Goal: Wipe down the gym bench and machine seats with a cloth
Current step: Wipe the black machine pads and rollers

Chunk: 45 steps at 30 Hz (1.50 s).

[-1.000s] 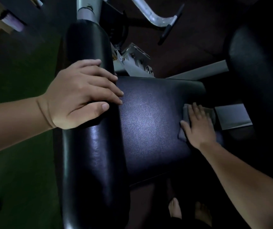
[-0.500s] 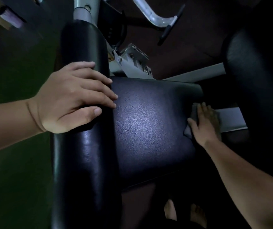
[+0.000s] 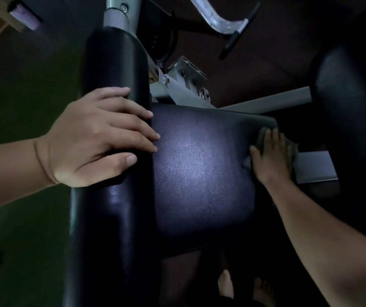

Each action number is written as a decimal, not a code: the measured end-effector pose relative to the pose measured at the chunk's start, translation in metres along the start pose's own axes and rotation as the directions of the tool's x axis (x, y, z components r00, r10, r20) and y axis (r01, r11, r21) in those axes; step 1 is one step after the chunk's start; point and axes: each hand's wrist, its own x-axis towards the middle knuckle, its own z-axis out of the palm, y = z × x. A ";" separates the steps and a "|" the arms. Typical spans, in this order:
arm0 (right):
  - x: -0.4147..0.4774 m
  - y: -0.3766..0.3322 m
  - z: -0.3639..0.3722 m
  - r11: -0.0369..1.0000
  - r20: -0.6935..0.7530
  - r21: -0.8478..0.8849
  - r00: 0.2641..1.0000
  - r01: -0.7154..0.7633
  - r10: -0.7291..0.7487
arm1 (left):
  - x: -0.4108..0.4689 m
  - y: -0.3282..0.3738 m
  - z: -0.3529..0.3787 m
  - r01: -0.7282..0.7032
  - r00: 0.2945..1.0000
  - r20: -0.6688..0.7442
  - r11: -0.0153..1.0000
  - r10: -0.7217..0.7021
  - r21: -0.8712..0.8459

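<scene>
The bare left forearm (image 3: 7,169) carries skin creases across its wrist and ends in the broad left grip (image 3: 95,138) with short, trimmed nails. The bare right forearm (image 3: 323,235) ends in the right grip (image 3: 270,156). 2 bare feet (image 3: 226,284) show dimly.

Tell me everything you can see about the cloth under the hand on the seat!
The cloth is small, grey and soft-looking, and bunched rather than neatly folded. Most of it is hidden under the right hand, which presses it with straight fingers against the right edge of the black padded seat. Bits peek out by the fingertips, beside the thumb and on the far side, where it seems to reach past the seat's edge. The light is too dim to show any pattern.
</scene>
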 end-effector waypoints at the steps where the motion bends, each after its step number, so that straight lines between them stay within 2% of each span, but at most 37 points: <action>1: 0.026 -0.009 -0.005 0.999 0.004 0.028 1.000 -0.026 0.026 | 0.000 0.000 0.000 -0.001 1.000 0.005 1.000 0.001 0.002; 3: 0.064 -0.030 -0.013 0.993 0.010 0.087 0.997 -0.075 0.074 | 0.001 0.000 0.001 -0.001 1.000 0.012 1.000 0.001 0.002; 5: 0.070 -0.055 -0.014 0.997 -0.008 0.069 0.999 -0.047 0.047 | 0.000 -0.001 0.002 0.003 1.000 0.010 1.000 -0.003 0.004; 7: 0.046 -0.075 -0.010 0.994 -0.029 0.017 0.993 0.112 -0.112 | 0.001 0.000 0.002 0.007 1.000 0.008 1.000 -0.007 0.003; 9: 0.012 -0.075 -0.003 0.952 0.009 -0.033 0.953 0.303 -0.303 | 0.001 0.000 0.002 0.009 1.000 0.011 1.000 -0.009 -0.006; 11: 0.004 -0.057 0.000 0.915 0.028 -0.030 0.915 0.403 -0.402 | 0.001 -0.001 0.002 0.007 1.000 0.011 1.000 -0.007 -0.010; 13: 0.029 -0.042 -0.004 0.948 -0.014 -0.007 0.948 0.318 -0.318 | 0.001 -0.003 0.003 0.005 1.000 0.015 1.000 -0.004 -0.002; 16: 0.071 -0.043 -0.010 0.998 -0.039 0.029 0.997 0.064 -0.063 | 0.000 -0.004 0.004 0.006 1.000 0.018 1.000 -0.006 -0.001; 18: 0.077 -0.058 -0.012 0.999 -0.041 0.036 0.999 -0.006 0.008 | 0.001 -0.004 0.004 0.009 1.000 0.021 1.000 -0.008 -0.013; 19: 0.072 -0.066 -0.011 0.999 -0.038 0.035 0.999 0.004 -0.002 | 0.001 -0.004 0.004 0.009 1.000 0.025 1.000 -0.009 -0.017; 21: 0.047 -0.080 -0.005 0.991 -0.033 -0.007 0.990 0.136 -0.136 | 0.001 -0.003 0.003 0.010 1.000 0.025 1.000 -0.010 -0.019; 24: 0.006 -0.075 0.002 0.907 0.023 -0.040 0.908 0.419 -0.419 | 0.001 -0.002 0.001 0.010 1.000 0.023 1.000 -0.010 -0.014; 25: 0.006 -0.066 0.001 0.887 0.036 -0.033 0.888 0.460 -0.459 | 0.001 -0.002 0.001 0.011 1.000 0.022 1.000 -0.011 -0.014; 27: 0.028 -0.049 -0.003 0.924 0.004 -0.036 0.924 0.381 -0.382 | 0.002 -0.002 0.001 0.012 1.000 0.022 1.000 -0.012 -0.013; 29: 0.054 -0.049 -0.010 0.989 -0.027 -0.019 0.989 0.144 -0.145 | 0.002 -0.001 0.001 0.015 1.000 0.019 1.000 -0.015 -0.012; 31: 0.065 -0.073 -0.015 1.000 -0.030 0.012 0.999 -0.022 0.022 | 0.002 -0.001 0.001 0.014 1.000 0.019 1.000 -0.014 -0.013; 33: 0.058 -0.115 -0.016 0.999 -0.031 0.045 1.000 0.001 0.000 | 0.001 -0.001 0.002 0.009 1.000 0.021 1.000 -0.009 -0.009; 36: 0.030 -0.171 -0.007 0.975 -0.004 0.013 0.976 0.220 -0.220 | 0.001 -0.002 0.001 0.008 1.000 0.025 1.000 -0.008 -0.002; 38: 0.021 -0.172 -0.002 0.923 0.033 -0.020 0.923 0.385 -0.384 | 0.001 -0.002 0.000 0.013 0.999 0.030 1.000 -0.013 0.003; 40: 0.037 -0.141 -0.002 0.888 0.033 -0.041 0.889 0.458 -0.457 | 0.001 -0.002 0.000 0.017 0.999 0.035 1.000 -0.017 0.000; 41: 0.049 -0.121 -0.003 0.905 0.021 -0.059 0.907 0.421 -0.421 | 0.001 -0.001 0.000 0.019 0.999 0.034 1.000 -0.019 -0.004; 43: 0.066 -0.094 -0.010 0.974 0.005 -0.067 0.976 0.216 -0.216 | 0.001 -0.001 0.000 0.017 0.999 0.034 1.000 -0.016 -0.013; 45: 0.068 -0.105 -0.011 0.998 -0.013 -0.022 0.999 0.050 -0.051 | 0.002 -0.001 -0.001 0.017 0.999 0.028 1.000 -0.017 -0.006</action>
